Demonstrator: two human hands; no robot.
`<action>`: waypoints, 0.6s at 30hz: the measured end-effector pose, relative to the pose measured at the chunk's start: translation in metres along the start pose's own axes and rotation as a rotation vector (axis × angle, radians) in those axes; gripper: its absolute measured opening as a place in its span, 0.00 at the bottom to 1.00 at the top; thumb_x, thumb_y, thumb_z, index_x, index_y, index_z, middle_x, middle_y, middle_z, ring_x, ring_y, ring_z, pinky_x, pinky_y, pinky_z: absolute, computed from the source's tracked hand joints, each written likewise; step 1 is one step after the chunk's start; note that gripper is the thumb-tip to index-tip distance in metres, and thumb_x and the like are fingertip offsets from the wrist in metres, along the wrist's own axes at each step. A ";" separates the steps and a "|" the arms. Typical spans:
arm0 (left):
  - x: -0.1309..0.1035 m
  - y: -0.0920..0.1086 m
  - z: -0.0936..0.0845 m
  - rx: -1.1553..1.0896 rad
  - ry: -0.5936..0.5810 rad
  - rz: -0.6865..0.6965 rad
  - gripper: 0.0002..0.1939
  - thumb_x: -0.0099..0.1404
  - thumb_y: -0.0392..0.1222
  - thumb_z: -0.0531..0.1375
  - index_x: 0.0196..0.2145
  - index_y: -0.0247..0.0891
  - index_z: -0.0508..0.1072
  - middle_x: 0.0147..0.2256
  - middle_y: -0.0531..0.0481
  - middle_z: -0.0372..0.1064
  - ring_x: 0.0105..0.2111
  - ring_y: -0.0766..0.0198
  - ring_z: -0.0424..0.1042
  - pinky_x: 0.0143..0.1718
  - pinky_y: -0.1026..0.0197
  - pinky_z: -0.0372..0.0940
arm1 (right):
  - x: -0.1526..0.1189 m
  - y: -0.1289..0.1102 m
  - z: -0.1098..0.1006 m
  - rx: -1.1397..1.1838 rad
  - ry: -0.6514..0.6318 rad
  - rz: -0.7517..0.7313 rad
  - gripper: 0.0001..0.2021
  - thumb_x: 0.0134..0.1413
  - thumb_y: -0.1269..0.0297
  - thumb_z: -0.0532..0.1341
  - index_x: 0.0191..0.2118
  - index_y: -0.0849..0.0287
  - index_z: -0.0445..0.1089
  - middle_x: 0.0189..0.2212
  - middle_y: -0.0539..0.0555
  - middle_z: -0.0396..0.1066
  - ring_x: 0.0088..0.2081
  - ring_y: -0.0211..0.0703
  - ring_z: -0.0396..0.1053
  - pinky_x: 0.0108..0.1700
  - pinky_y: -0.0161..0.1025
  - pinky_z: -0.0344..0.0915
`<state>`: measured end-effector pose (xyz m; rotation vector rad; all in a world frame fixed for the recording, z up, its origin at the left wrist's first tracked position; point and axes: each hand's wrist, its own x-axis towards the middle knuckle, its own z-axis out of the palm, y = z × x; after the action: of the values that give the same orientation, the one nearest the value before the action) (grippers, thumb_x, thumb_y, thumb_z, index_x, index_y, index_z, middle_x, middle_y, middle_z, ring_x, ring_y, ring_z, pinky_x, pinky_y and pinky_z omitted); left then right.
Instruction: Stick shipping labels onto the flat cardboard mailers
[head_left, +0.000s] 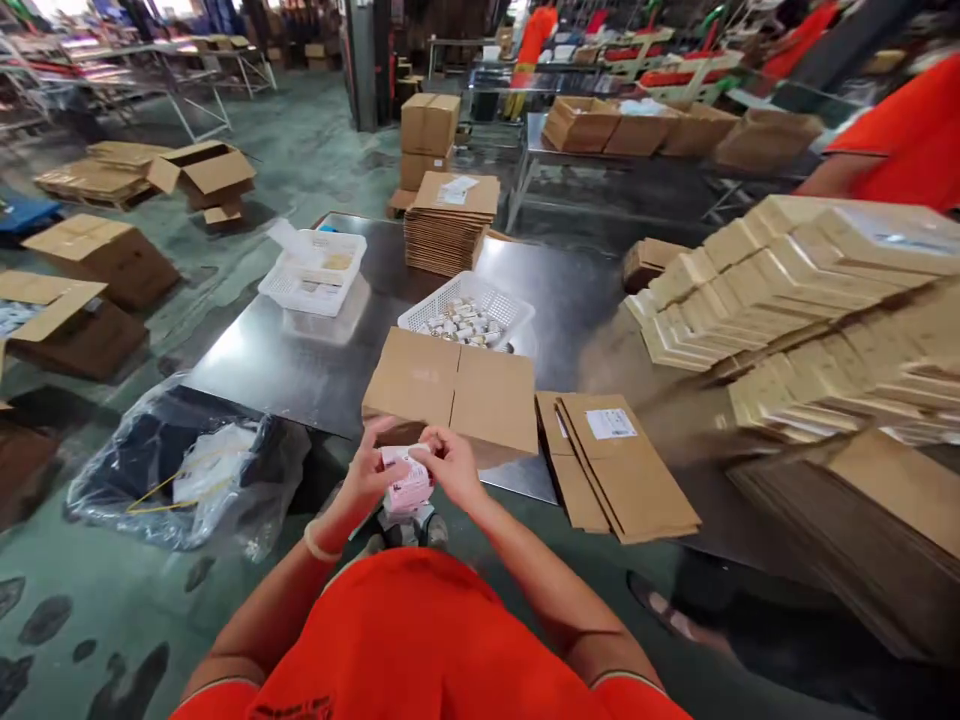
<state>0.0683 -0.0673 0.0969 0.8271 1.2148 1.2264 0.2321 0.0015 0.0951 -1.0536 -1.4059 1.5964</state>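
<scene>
In front of my body, my left hand (370, 482) is closed around a small bundle of pink and white printed labels (409, 487). My right hand (456, 466) pinches the upper right edge of the same labels between thumb and fingers. Just beyond both hands lies a cardboard box (457, 385), its flaps folded shut, at the front edge of the metal table (262, 350). A white perforated basket (517, 305) holding many small white and metallic parts sits behind the box. The print on the labels is too small to read.
Flattened cartons (637, 470) overhang the table edge at right, near tall stacks of cartons (795, 280). Folded cardboard (450, 225) and a white basket (349, 265) stand at the back. A plastic-lined bin (285, 470) is at left. A co-worker's orange sleeve (907, 140) shows at right.
</scene>
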 end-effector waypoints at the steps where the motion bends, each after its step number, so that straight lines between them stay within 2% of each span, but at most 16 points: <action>1: 0.000 0.000 0.002 0.022 -0.004 0.007 0.47 0.49 0.61 0.78 0.60 0.34 0.73 0.36 0.45 0.81 0.34 0.57 0.78 0.40 0.57 0.71 | 0.003 -0.002 0.000 -0.017 -0.013 0.007 0.15 0.42 0.53 0.72 0.32 0.54 0.70 0.19 0.42 0.62 0.22 0.36 0.58 0.25 0.33 0.56; 3: 0.006 0.002 0.004 0.034 0.021 -0.004 0.38 0.44 0.53 0.80 0.49 0.32 0.80 0.37 0.43 0.82 0.36 0.56 0.78 0.43 0.57 0.71 | 0.006 -0.005 -0.001 -0.033 -0.032 0.039 0.15 0.42 0.52 0.72 0.33 0.55 0.74 0.20 0.45 0.66 0.23 0.38 0.61 0.25 0.35 0.58; 5: 0.013 0.004 0.004 0.066 0.039 -0.014 0.32 0.45 0.51 0.79 0.45 0.31 0.83 0.39 0.41 0.83 0.38 0.54 0.79 0.44 0.56 0.72 | 0.009 -0.006 -0.005 -0.037 -0.042 0.062 0.17 0.41 0.51 0.74 0.35 0.56 0.77 0.21 0.46 0.68 0.23 0.40 0.64 0.26 0.36 0.61; 9: 0.027 0.009 0.001 0.189 0.068 -0.006 0.30 0.45 0.49 0.79 0.44 0.31 0.85 0.37 0.41 0.85 0.36 0.54 0.80 0.42 0.56 0.73 | 0.012 -0.004 -0.013 -0.090 -0.018 0.027 0.16 0.42 0.51 0.74 0.35 0.56 0.81 0.21 0.47 0.69 0.23 0.41 0.66 0.28 0.38 0.65; 13: 0.036 0.017 0.000 0.322 0.102 0.052 0.26 0.47 0.46 0.78 0.43 0.32 0.86 0.36 0.41 0.85 0.36 0.52 0.82 0.43 0.55 0.75 | 0.006 0.004 -0.011 -0.205 0.097 -0.143 0.12 0.52 0.51 0.70 0.32 0.54 0.82 0.23 0.51 0.73 0.26 0.45 0.70 0.31 0.41 0.69; 15: 0.040 0.018 -0.002 0.322 0.119 0.051 0.26 0.46 0.45 0.79 0.43 0.32 0.87 0.36 0.42 0.86 0.37 0.52 0.83 0.44 0.55 0.76 | 0.002 0.007 -0.009 -0.297 0.124 -0.253 0.11 0.58 0.53 0.66 0.31 0.52 0.82 0.30 0.54 0.77 0.33 0.48 0.75 0.39 0.45 0.73; 18: 0.042 0.008 -0.006 0.209 0.078 -0.061 0.27 0.41 0.46 0.81 0.39 0.31 0.87 0.34 0.42 0.85 0.35 0.50 0.83 0.43 0.54 0.77 | 0.012 -0.001 -0.012 -0.445 0.146 -0.374 0.11 0.62 0.59 0.62 0.32 0.52 0.82 0.48 0.59 0.80 0.49 0.52 0.77 0.54 0.50 0.74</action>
<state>0.0571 -0.0252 0.0941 0.8948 1.4395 1.1035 0.2387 0.0178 0.0943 -1.0497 -1.7788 0.9436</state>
